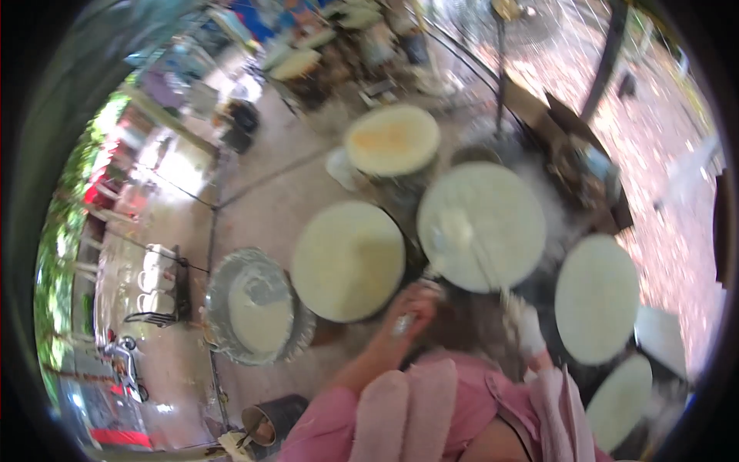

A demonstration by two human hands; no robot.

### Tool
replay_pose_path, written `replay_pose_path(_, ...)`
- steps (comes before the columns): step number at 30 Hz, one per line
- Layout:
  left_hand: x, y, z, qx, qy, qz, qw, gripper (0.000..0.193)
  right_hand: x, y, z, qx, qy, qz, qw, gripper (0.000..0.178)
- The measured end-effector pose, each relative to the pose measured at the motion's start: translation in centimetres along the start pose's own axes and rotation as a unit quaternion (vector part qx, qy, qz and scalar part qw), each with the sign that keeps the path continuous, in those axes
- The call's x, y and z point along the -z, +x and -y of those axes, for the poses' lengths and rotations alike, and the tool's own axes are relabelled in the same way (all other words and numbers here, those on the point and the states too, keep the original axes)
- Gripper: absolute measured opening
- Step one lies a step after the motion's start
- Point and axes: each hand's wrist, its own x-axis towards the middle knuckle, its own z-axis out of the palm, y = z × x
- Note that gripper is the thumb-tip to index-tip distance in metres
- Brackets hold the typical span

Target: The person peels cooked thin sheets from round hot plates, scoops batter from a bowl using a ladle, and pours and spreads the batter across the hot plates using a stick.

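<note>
My right hand, in a white glove, is closed round a thin stick that reaches over a large round griddle. Pale batter seems to cover that griddle, with a brighter patch near the stick's far end; the tip is blurred. At the griddle's near left edge is my left hand, bare, its fingers curled. A small pale thing shows at its fingertips, too smeared to name. Left of it lies another round pale griddle. Farther left stands a metal basin of white batter with a pale scoop-like thing in it.
An orange-tinged round griddle lies beyond. Two more round pale surfaces stand at the right, beside a white panel. Cardboard lies at the back right near a fan. A dark pot sits at the lower left.
</note>
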Motion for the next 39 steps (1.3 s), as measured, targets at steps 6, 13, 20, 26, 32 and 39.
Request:
replay_pose_path(6, -3.3, -5.6, 3.6, -0.121, 0.265, 0.084, 0.953, 0.026, 3.2, 3.1, 1.6, -0.248, 0.042, 0.015, 0.968, 0.034)
replay_pose_path(13, -2.3, -13.7, 2.5, -0.280, 0.191, 0.102, 0.935, 0.025, 2.8, 1.7, -2.6, -0.203, -0.222, 0.012, 0.953, 0.027)
replay_pose_path(20, -2.4, -27.6, -4.5, -0.441, 0.224, 0.020, 0.869, 0.022, -5.0, -3.8, 4.6, -0.182, 0.117, 0.054, 0.975, 0.029)
replay_pose_path(26, -1.1, -41.1, -18.7, -0.448, 0.608, -0.456, 0.471, 0.018, -17.4, -3.9, 15.0, -0.185, 0.059, 0.091, 0.977, 0.025)
replay_pose_path(32, 2.7, -44.5, -33.3, -0.111, 0.905, -0.405, -0.066, 0.015, -33.8, -5.5, 29.2, -0.504, 0.178, 0.341, 0.773, 0.022)
replay_pose_path(39, 5.2, -41.5, -41.6, -0.186, 0.898, -0.399, 0.003, 0.017, -50.7, -3.0, 30.7, -0.568, 0.189, 0.248, 0.761, 0.027)
